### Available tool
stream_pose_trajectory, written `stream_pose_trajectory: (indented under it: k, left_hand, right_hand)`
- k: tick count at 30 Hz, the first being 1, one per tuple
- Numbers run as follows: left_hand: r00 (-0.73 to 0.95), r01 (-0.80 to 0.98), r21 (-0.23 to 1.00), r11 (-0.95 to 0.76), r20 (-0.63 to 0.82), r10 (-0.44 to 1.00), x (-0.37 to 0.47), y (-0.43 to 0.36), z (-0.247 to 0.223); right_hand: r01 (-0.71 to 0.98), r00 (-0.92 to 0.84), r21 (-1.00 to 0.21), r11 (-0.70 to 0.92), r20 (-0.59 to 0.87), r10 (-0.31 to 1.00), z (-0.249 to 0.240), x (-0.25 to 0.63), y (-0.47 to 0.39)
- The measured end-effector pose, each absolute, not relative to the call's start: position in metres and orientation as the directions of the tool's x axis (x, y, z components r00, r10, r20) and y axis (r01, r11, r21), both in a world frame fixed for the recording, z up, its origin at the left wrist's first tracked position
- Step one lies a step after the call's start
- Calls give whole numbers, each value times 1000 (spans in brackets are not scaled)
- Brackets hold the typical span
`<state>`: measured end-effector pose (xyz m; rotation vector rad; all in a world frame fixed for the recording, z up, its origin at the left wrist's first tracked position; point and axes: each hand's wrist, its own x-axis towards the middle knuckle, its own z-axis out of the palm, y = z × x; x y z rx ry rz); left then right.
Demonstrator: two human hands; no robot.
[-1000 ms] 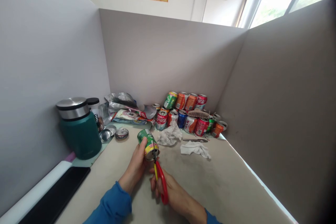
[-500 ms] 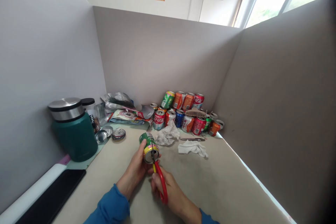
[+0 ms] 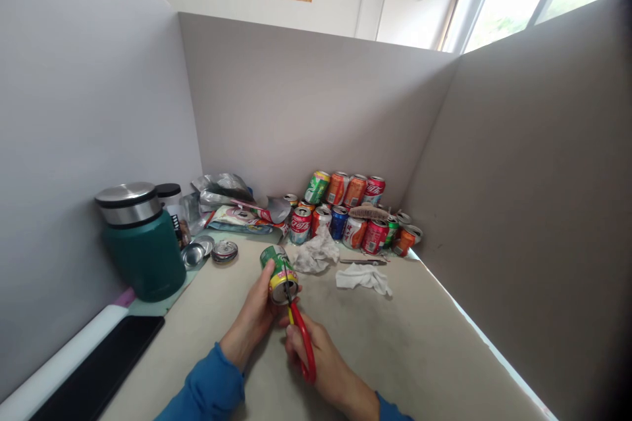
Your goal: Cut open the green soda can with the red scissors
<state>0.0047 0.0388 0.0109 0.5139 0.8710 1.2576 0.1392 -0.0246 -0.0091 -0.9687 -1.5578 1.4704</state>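
A green soda can with a yellow band is tilted with its opened end toward me. My left hand is wrapped round its left side, thumb on the green wall. In my right hand are scissors with red and yellow handles. One dark blade lies along the outside of the can's wall; the other seems to go in at the can's end, hidden from view. The fingers under the can are partly out of sight.
Several soda cans stand stacked at the back. Crumpled tissue, a white cloth and a thin dark tool lie before them. Cut can ends, foil bags, a green flask and a black slab are left.
Hands, can and scissors keep nearly the same pose. The can's far end has shifted very slightly up and left; the whole view has moved a little.
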Motion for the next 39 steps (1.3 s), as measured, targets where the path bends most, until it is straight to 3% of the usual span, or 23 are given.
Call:
stream_pose_trajectory:
  k: [25, 30, 39]
  left_hand:
    - [-164, -464, 885, -45, -36, 986, -10, 46, 6]
    - [-139, -492, 871, -8, -70, 988, -8, 45, 7]
    - [56, -553, 799, 234, -245, 968, -2, 41, 13]
  right_hand:
    - [-6, -395, -998, -55, -48, 917, -14, 135, -26]
    - [-35, -391, -996, -77, -57, 919, -17, 134, -22]
    - [-116, -428, -990, -77, -20, 903, -5, 132, -23]
